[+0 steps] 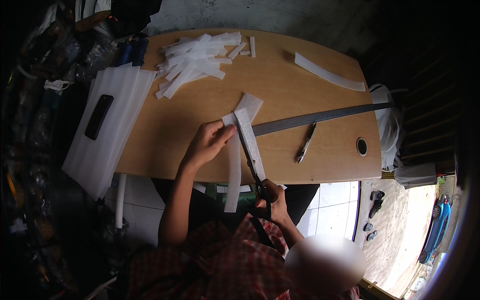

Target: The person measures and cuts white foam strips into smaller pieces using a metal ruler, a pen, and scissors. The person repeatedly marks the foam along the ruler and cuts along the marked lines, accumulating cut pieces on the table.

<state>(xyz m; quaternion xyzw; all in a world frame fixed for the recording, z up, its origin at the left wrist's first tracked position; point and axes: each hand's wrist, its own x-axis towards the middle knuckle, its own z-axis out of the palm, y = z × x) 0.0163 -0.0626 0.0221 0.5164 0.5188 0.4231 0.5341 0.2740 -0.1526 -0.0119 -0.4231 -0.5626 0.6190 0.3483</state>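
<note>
My left hand (206, 142) pinches the upper end of a white foam strip (233, 175) between thumb and fingers, and the strip hangs past the table's front edge. In my right hand (275, 200) is a pair of black scissors (254, 171), its fingers wrapped round the handles. The blades point up and away from me, along a second length of white foam (248, 135) that lies beside the first. Beyond them a wider foam end (253, 104) rests over the table, next to a long metal ruler (320, 118). A pen (306, 143) lies below the ruler.
A heap of cut foam strips (195, 55) covers the far left of the wooden table (280, 160). Stacked foam sheets (117, 145) overhang its left edge, with a black phone (99, 117) on top. One curved strip (330, 74) lies far right. A cable hole (361, 146) is near the right edge.
</note>
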